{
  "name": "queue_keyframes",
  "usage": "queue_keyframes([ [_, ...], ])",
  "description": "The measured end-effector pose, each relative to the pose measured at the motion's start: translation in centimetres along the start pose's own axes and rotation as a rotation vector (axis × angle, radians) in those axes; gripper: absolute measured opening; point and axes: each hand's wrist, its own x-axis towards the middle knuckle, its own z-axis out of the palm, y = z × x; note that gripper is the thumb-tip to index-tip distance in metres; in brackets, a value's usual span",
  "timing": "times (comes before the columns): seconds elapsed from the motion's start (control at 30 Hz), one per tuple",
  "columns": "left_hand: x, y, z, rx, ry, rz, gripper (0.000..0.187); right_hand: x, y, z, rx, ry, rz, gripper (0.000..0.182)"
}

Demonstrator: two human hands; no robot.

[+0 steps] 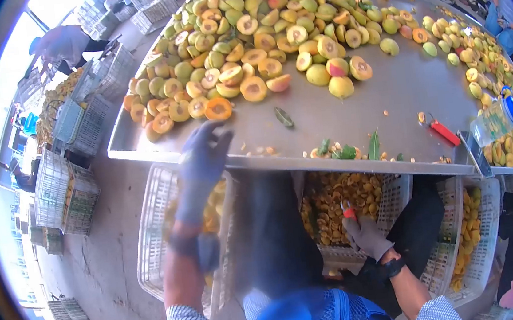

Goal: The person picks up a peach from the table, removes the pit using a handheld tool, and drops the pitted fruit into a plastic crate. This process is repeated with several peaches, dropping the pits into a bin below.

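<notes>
My left hand (pixel 203 156), in a grey glove and blurred, is over the table's front left edge with its fingers apart, just below a halved orange peach (pixel 219 108). Nothing shows between those fingers. Lower down, my right hand (pixel 369 235), also gloved, is closed around the red handle of a small pitting tool (pixel 348 210) with a curved metal tip. It is above a crate of halved peaches (pixel 340 198) under the table edge. Whole and halved yellow-green peaches (pixel 246 25) are heaped across the back of the metal table (pixel 352 123).
On the table lie another red-handled tool (pixel 445 132), a phone (pixel 475 152), a clear bottle with a blue cap (pixel 495 121) and leaves (pixel 374 145). White crates (pixel 149 232) stand below and at left. Other people (pixel 63 46) are at the left and right.
</notes>
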Motion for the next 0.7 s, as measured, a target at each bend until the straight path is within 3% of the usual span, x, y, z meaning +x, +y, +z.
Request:
queue_keyframes([
  [0.07,4.1,1.5,2.6,0.129,0.05,0.193,0.031,0.2,2.6,0.8,-0.054,0.029,-0.34,0.031],
  [0.1,6.3,1.8,4.2,0.193,0.063,0.211,0.033,-1.1,-2.4,-0.8,0.206,-0.069,-0.059,0.03],
  [0.13,8.1,1.8,5.6,0.259,0.069,0.221,0.035,-0.7,-1.8,-0.5,0.206,-0.062,-0.075,0.03],
  [0.23,12.0,0.6,8.5,0.438,-0.17,0.062,0.046,0.1,2.4,0.3,0.19,-0.021,-0.058,0.028],
  [0.37,10.5,0.7,8.8,0.323,-0.117,0.124,0.049,0.7,2.4,0.0,0.229,0.011,-0.015,0.026],
  [0.43,9.2,0.4,9.3,0.084,-0.196,0.031,0.049,0.8,1.2,0.0,0.323,0.025,-0.034,0.025],
  [0.53,5.4,2.6,7.4,-0.153,-0.156,-0.062,0.043,0.4,-0.3,0.3,0.422,0.006,-0.141,0.026],
  [0.57,3.8,3.1,7.1,-0.159,-0.17,-0.061,0.043,-0.6,-2.6,-0.1,0.398,0.069,-0.198,0.027],
  [0.63,0.0,3.8,6.7,-0.761,-0.117,-0.053,0.041,-3.5,-8.3,-1.2,0.453,0.105,-0.292,0.029],
  [0.7,-3.6,6.2,5.5,-0.813,-0.124,-0.116,0.037,-4.8,-13.1,-2.0,0.532,0.086,-0.315,0.03],
])
